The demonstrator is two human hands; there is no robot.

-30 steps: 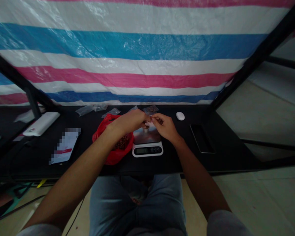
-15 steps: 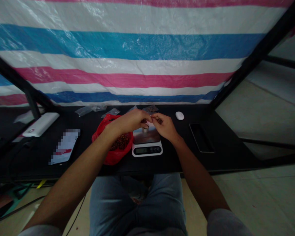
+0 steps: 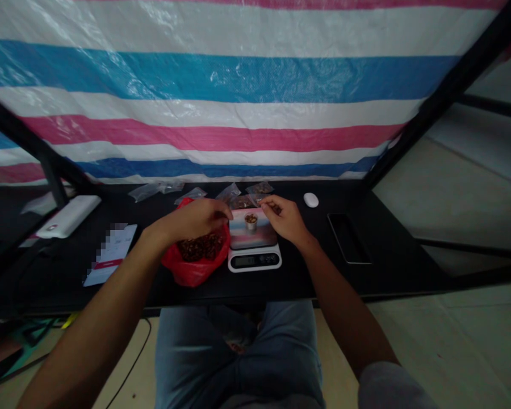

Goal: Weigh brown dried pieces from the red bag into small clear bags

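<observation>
A small white digital scale [image 3: 254,258] sits on the black table [image 3: 387,267], with a little cup [image 3: 251,221] of brown bits on its platform. To its left lies an open red plastic bag [image 3: 191,271] holding dark reddish-brown pieces [image 3: 198,247]. My left hand [image 3: 196,218] hovers over the bag's mouth, fingers curled; what they hold is hidden. My right hand [image 3: 286,218] rests at the scale's far right corner, fingers pinched on a small clear packet [image 3: 262,197].
Several small clear packets [image 3: 238,196] lie behind the scale, more [image 3: 155,189] to the left. A white oval object [image 3: 311,200], a dark phone [image 3: 349,238], a white box [image 3: 68,216] and a white card [image 3: 111,254] lie on the table. A striped tarp [image 3: 221,102] hangs behind.
My left hand has drawn away from my right hand, moving left from above the scale to over the red bag. The cup on the scale now shows. My right hand stayed put.
</observation>
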